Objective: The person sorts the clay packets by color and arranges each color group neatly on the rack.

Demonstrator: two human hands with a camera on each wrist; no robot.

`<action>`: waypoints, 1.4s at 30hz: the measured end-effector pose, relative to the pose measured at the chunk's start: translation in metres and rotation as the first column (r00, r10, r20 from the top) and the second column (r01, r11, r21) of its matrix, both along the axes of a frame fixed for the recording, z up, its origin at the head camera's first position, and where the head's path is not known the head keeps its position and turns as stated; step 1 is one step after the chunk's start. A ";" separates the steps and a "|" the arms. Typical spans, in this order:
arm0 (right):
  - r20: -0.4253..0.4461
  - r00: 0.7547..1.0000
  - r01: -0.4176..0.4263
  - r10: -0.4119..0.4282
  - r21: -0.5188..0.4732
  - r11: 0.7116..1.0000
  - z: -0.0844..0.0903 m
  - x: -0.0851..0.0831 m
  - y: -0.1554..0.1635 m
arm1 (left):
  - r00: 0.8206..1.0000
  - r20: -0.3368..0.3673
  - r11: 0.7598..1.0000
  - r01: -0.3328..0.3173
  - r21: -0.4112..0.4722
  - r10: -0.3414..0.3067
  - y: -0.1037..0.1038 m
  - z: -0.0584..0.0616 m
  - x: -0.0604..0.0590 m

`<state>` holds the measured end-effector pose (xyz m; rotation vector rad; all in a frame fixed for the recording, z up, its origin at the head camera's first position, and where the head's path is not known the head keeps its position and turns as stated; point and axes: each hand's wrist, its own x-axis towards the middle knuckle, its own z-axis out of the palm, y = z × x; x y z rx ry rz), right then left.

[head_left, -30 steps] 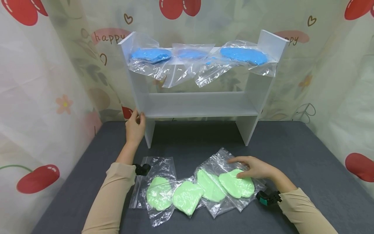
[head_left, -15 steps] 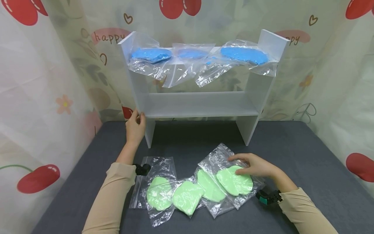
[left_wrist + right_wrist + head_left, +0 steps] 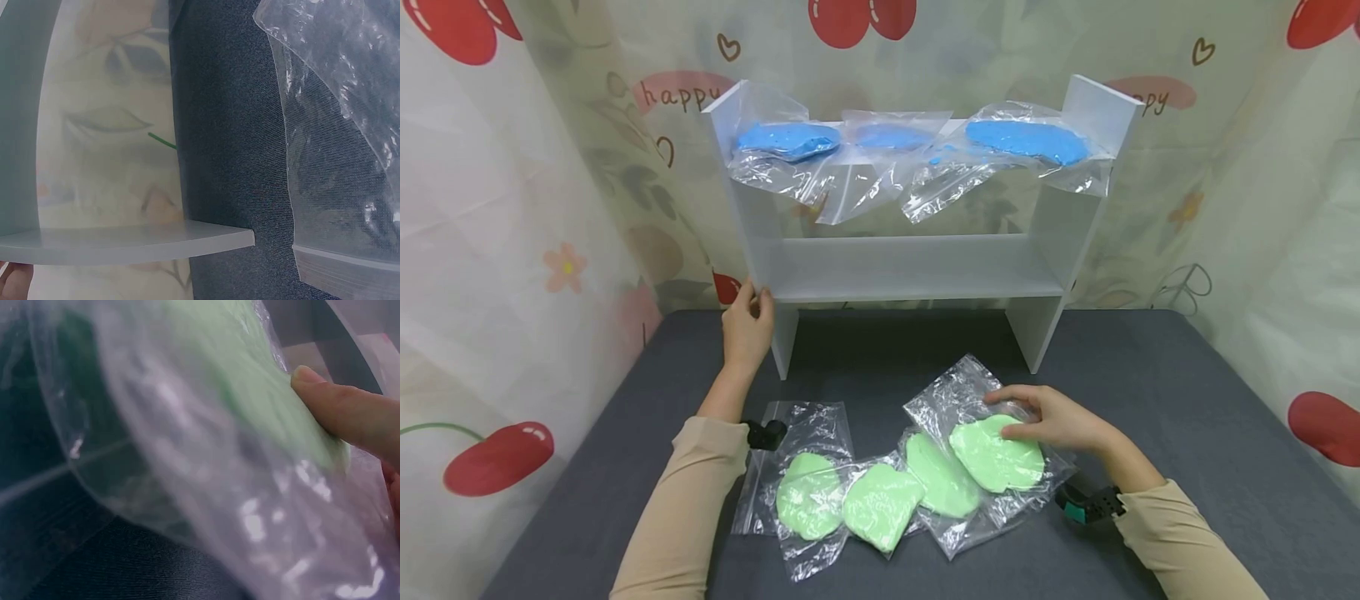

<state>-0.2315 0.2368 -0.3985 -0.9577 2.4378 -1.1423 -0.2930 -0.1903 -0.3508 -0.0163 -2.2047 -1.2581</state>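
Observation:
My right hand (image 3: 1002, 414) pinches a clear bag of green dough (image 3: 992, 457), its far end raised off the dark table (image 3: 1150, 375). In the right wrist view a fingertip (image 3: 325, 394) presses the green dough (image 3: 250, 375) through the plastic. My left hand (image 3: 756, 293) grips the left side panel of a white shelf unit (image 3: 910, 267). The left wrist view shows that panel's edge (image 3: 137, 244) and an empty end of a clear bag (image 3: 337, 156).
Three more bags of green dough (image 3: 808, 496) (image 3: 880, 504) (image 3: 940, 477) lie in a row on the table. Three bags of blue dough (image 3: 786, 142) (image 3: 891, 137) (image 3: 1026, 142) rest on the shelf's top board. Printed curtains close in the back and sides.
My right hand has drawn the rightmost green bag up and slightly left, off the table. The left hand stays on the shelf panel.

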 end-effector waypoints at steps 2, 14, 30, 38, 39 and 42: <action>0.002 1.000 0.005 -0.005 -0.011 1.000 0.002 0.000 -0.001 | 1.000 -0.001 1.000 -0.001 -0.002 0.001 0.000 0.000 0.000; 0.029 0.999 0.036 -0.035 -0.054 0.998 0.006 0.001 -0.005 | 1.000 0.002 1.000 0.000 0.004 0.000 -0.002 -0.001 -0.001; 0.047 0.997 0.060 -0.057 -0.085 0.995 0.005 0.004 -0.006 | 1.000 0.011 1.000 0.003 0.002 -0.003 0.000 0.000 0.000; 0.047 0.997 0.065 -0.061 -0.106 0.992 0.007 0.006 -0.008 | 1.000 0.020 1.000 0.003 -0.002 -0.003 -0.001 -0.002 -0.001; 0.044 0.997 0.065 -0.060 -0.109 0.992 0.007 0.006 -0.008 | 1.000 0.020 1.000 0.003 -0.002 -0.003 -0.001 -0.002 -0.002; 0.038 0.997 0.069 -0.065 -0.114 0.991 0.007 0.006 -0.009 | 1.000 0.019 1.000 0.002 -0.005 -0.002 -0.001 -0.002 -0.002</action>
